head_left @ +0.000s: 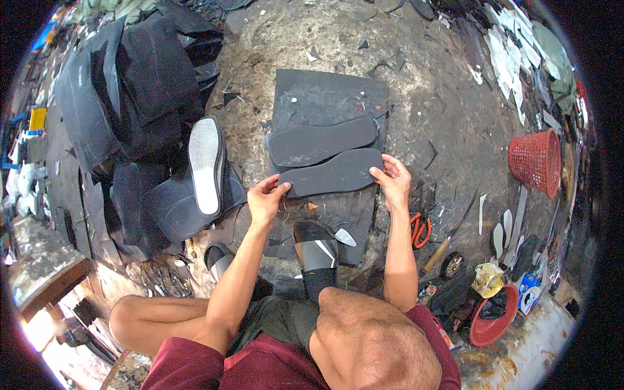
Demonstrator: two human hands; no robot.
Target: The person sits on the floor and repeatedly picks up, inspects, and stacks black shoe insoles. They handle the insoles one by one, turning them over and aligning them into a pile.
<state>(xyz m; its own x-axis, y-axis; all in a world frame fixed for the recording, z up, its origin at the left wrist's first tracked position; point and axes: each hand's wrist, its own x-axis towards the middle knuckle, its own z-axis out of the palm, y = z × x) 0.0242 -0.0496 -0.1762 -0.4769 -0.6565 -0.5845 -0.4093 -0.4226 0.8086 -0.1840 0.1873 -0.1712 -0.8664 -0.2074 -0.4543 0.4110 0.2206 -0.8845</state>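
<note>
Between my two hands is a dark grey shoe sole [331, 175], lying nearly level from left to right. My left hand [265, 199] pinches its left end between thumb and fingers. At the opposite end my right hand [393, 181] grips the sole the same way. Just beyond it lies a second dark sole [322, 141] of similar shape, on a flat black rubber sheet [325, 91]. To the left, a sole with a pale grey face and dark rim [205, 166] rests on dark sheet material [182, 207].
A pile of black sheets [143, 78] rises at the far left. On the right are orange-handled scissors [420, 231], a wooden-handled tool [437, 255], a tape roll [452, 264], a red mesh basket [535, 164] and a red bowl [495, 318]. Scraps litter the floor.
</note>
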